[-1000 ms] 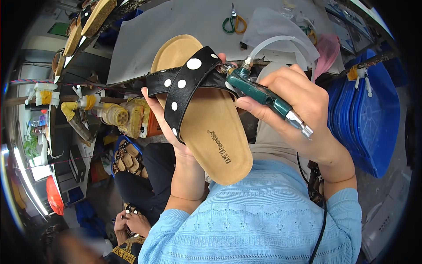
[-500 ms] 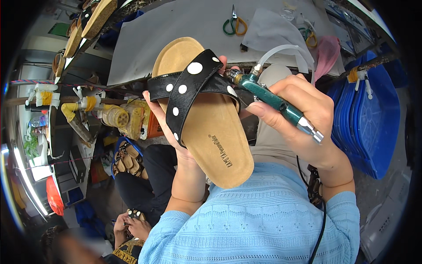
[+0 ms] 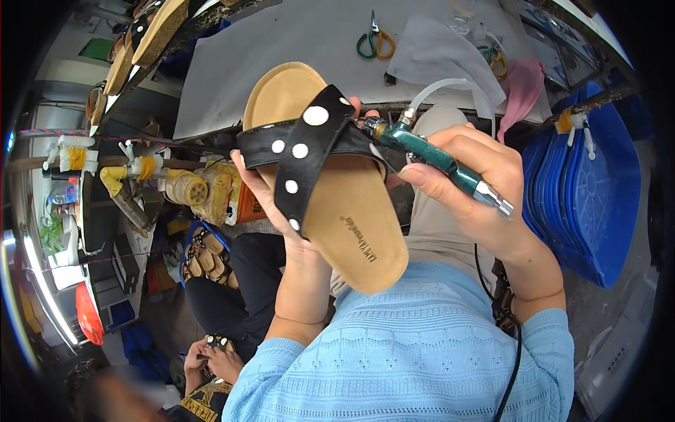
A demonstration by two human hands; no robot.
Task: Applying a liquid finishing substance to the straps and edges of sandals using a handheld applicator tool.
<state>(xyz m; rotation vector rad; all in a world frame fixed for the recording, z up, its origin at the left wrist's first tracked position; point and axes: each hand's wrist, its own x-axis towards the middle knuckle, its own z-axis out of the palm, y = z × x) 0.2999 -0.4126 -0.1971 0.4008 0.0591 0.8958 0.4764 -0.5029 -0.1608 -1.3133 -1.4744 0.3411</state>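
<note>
A sandal (image 3: 351,225) with a tan footbed and crossed black straps with white dots is tilted in my left hand (image 3: 264,193). That hand grips it from beneath, with the thumb at the left edge and fingertips showing past the far right side of the straps. In my right hand (image 3: 478,169) is a green airbrush-like tool (image 3: 439,156), fingers wrapped round its barrel. Its dark knurled and brass front end is close to the right side of the straps; whether it touches them I cannot tell. A clear hose (image 3: 439,83) rises from a fitting near that front end.
A grey-covered worktable (image 3: 281,42) lies ahead, bearing scissors (image 3: 376,42) and a pale cloth (image 3: 439,56). Stacked blue trays (image 3: 598,190) stand at right. Sandals sit on a rack (image 3: 158,32) at upper left and in a blue basket (image 3: 207,257). At lower left, another person's hands (image 3: 214,362) hold something dotted.
The sandal has turned and tipped slightly, its near end rising a little. My right hand and the tool have shifted slightly to the left.
</note>
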